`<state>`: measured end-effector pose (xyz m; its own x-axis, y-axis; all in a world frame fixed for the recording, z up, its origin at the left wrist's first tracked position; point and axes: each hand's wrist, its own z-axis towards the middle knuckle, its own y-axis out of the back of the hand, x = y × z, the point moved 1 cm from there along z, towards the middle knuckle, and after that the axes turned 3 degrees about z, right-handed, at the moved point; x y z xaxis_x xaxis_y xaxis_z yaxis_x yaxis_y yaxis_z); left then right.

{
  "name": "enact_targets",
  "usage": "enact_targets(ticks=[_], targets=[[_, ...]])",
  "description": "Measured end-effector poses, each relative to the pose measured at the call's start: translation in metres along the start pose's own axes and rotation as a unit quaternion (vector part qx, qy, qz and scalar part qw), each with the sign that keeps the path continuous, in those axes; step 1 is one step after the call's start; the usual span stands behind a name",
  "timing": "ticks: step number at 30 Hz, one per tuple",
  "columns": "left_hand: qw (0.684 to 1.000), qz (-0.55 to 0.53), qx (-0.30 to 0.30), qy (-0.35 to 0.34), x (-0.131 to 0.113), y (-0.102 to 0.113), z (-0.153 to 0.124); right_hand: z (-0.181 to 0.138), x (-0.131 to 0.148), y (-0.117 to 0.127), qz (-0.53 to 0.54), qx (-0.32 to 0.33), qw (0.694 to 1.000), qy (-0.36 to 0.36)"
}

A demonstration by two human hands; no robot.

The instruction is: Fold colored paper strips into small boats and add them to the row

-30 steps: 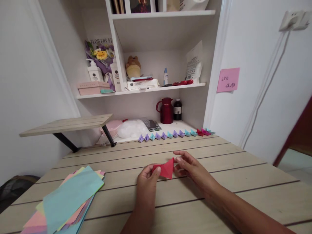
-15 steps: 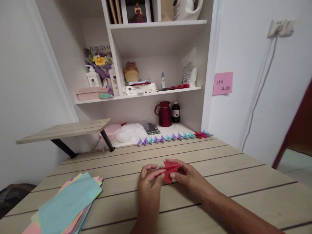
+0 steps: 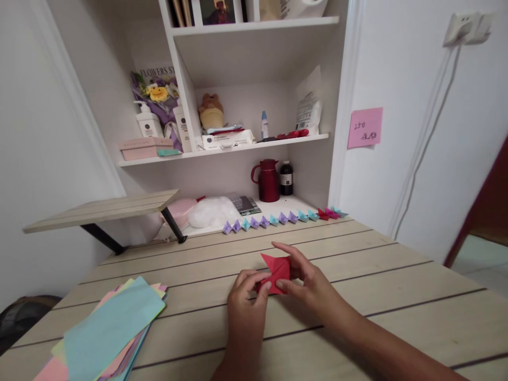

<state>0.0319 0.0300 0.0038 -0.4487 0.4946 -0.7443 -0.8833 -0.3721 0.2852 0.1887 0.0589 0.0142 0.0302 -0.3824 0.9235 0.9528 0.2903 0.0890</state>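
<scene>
A piece of folded red paper is held just above the table between my two hands, with one pointed flap sticking up at its upper left. My left hand pinches its lower left corner between thumb and fingers. At the paper's right side, my right hand grips it with the thumb on the front; its index finger is raised off the paper. The fingers behind the paper are partly hidden. Beyond my hands, a row of small folded paper pieces in purple, blue, red and pink lines the table's back edge.
A stack of coloured paper sheets lies at the left on the slatted table. A small raised shelf on black legs stands behind it. At the back are a red jug, a dark bottle and a white plastic bag.
The red paper has turned and opened out to show a broader, flatter face. My right index finger has lifted away from its top edge. The view has tilted slightly downward.
</scene>
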Motion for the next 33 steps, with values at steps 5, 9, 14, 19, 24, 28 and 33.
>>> enact_targets(ticks=[5,9,14,19,24,28,33], targets=[[0.994,0.034,-0.025,-0.096,-0.010,0.004,0.000,-0.002,0.007,-0.001,-0.104,-0.021,0.994,0.035],[0.986,0.063,-0.040,-0.148,-0.011,0.007,-0.001,-0.001,0.009,0.003,-0.132,-0.028,0.989,0.054],[0.987,0.092,-0.101,-0.090,0.004,0.005,-0.001,-0.003,0.014,0.009,-0.165,-0.050,0.977,0.129],[0.988,0.091,-0.109,-0.055,0.012,0.008,0.002,-0.005,0.017,0.009,-0.188,-0.054,0.965,0.176],[0.989,0.090,-0.081,-0.090,0.013,0.007,0.001,-0.004,0.017,0.006,-0.189,-0.032,0.968,0.162],[0.990,0.075,-0.059,-0.103,0.014,0.003,-0.001,-0.003,0.019,0.007,-0.174,-0.034,0.976,0.123],[0.995,0.062,-0.040,-0.062,0.012,-0.004,-0.004,0.000,0.014,0.009,-0.108,-0.045,0.993,0.024]])
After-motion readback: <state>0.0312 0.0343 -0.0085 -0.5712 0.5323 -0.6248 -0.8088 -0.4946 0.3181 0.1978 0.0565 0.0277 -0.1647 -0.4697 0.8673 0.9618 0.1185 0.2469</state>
